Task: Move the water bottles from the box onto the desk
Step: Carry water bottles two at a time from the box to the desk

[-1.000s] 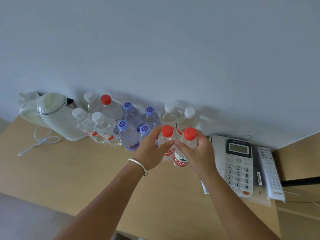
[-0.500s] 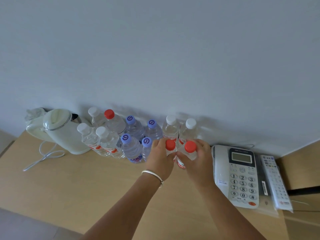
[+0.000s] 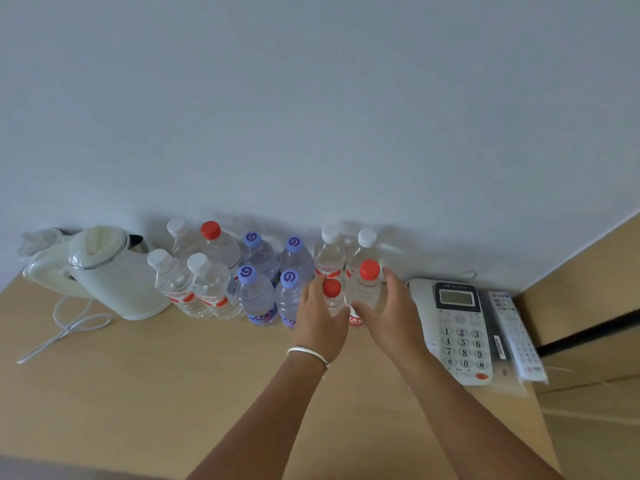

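Desk (image 3: 173, 393) w/ bottles (image 3: 258, 296), kettle (image 3: 114, 275), phone (image 3: 453, 327)

Hands (image 3: 360, 320) perhaps hide 2 bottles' (image 3: 363, 292) bases.
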